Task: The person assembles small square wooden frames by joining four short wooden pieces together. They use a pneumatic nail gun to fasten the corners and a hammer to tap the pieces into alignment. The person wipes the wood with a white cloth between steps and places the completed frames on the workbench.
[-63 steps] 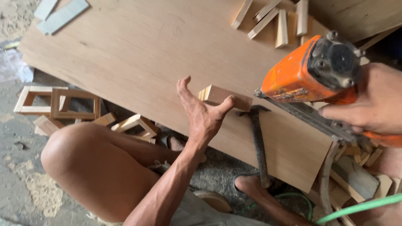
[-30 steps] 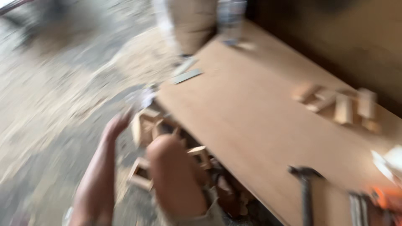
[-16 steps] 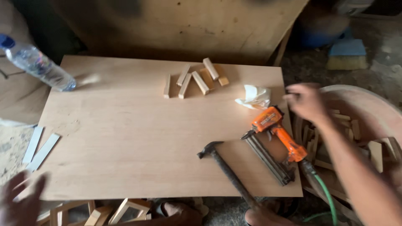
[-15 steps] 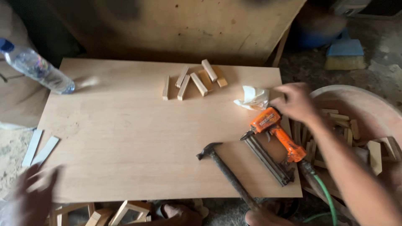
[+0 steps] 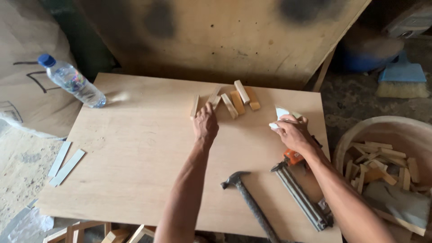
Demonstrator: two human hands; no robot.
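Plywood bench (image 5: 135, 153) sits low over a dusty concrete floor (image 5: 22, 166); large stained plywood sheet (image 5: 234, 36) leans behind; brown sack (image 5: 22, 45) at left; blue basin (image 5: 369, 54) and brush (image 5: 402, 81) at right; soft daylight.

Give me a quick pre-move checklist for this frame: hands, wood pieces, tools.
1. Left hand on the small wood blocks: ok, fingertips touching.
2. Right hand grip on a white scrap: ok, pinched.
3. Nail gun lying unheld on the board: ok.
4. Hammer clear of both hands: ok.
5. Water bottle capped: ok.
6. Which block is chosen: cannot tell.
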